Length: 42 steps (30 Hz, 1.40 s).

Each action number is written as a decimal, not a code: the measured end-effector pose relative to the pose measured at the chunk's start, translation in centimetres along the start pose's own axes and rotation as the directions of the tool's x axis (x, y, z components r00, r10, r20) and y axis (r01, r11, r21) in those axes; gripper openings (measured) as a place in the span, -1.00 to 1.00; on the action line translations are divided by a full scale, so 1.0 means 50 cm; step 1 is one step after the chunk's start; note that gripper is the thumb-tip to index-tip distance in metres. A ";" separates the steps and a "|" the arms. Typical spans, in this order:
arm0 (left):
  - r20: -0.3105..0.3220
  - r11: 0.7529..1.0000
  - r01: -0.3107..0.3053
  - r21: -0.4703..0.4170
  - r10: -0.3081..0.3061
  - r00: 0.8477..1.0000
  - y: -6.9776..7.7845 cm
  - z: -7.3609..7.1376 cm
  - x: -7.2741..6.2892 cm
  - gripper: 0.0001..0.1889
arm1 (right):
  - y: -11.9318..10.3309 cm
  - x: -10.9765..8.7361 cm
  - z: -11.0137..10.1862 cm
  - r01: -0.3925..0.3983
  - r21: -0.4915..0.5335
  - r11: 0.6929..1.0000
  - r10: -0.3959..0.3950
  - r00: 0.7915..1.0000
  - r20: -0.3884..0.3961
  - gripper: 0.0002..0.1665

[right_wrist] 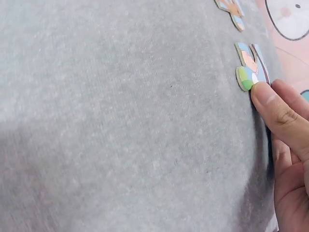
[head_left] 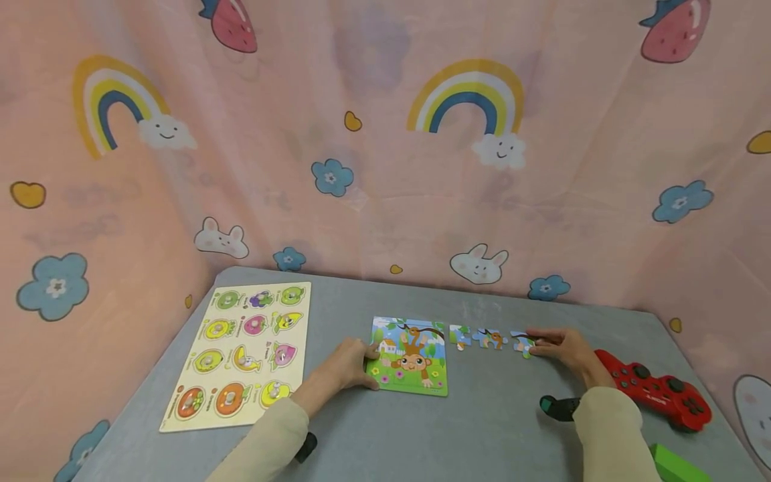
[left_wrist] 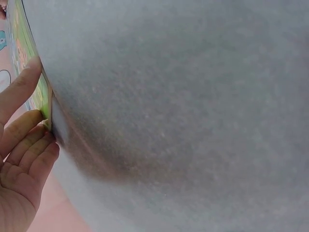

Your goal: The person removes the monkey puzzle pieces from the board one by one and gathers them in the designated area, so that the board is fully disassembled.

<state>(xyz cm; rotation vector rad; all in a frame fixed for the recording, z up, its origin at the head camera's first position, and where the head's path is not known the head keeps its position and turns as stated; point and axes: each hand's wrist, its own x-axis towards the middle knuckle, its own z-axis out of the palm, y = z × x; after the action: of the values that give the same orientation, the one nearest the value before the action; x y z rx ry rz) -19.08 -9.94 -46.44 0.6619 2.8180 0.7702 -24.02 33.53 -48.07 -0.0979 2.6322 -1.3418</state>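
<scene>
A square jigsaw puzzle [head_left: 415, 361] with a cartoon monkey lies on the grey table. My left hand [head_left: 348, 365] holds it at its left edge, and the left wrist view shows the thumb and fingers at that edge. Right of the puzzle, loose pieces lie in a row: one puzzle piece [head_left: 460, 336] close beside it, then another puzzle piece [head_left: 489, 339] with brown on it. My right hand [head_left: 566, 351] pinches the puzzle piece [right_wrist: 248, 67] at the row's right end between thumb and fingers. In the right wrist view that piece shows blue, green and a brown line.
A cream fruit peg board [head_left: 237, 358] lies at the left of the table. A red game controller [head_left: 653, 388] sits beside my right forearm, with a green block [head_left: 677, 465] nearer the front. Behind the table hangs a pink patterned curtain [head_left: 385, 221].
</scene>
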 end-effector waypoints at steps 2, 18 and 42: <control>0.002 1.000 0.001 -0.005 -0.001 1.000 0.001 0.001 0.000 -0.39 | 0.002 -0.002 -0.001 -0.001 -0.021 1.000 0.001 1.000 -0.003 -0.39; -0.032 0.998 -0.041 -0.036 0.040 0.999 -0.014 0.016 -0.003 -0.36 | 0.004 -0.014 -0.018 -0.057 0.140 0.988 0.050 0.997 0.054 -0.31; -0.015 0.998 -0.043 -0.042 0.043 0.999 -0.023 0.011 -0.008 -0.37 | -0.040 -0.015 0.071 0.186 0.154 0.971 -0.162 0.975 -0.155 -0.43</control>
<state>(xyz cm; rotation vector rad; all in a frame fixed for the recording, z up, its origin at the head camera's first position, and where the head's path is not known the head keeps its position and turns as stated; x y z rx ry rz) -19.04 -10.75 -47.49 0.7154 2.7996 0.8428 -22.64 29.64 -48.39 -0.2231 2.6639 -1.6808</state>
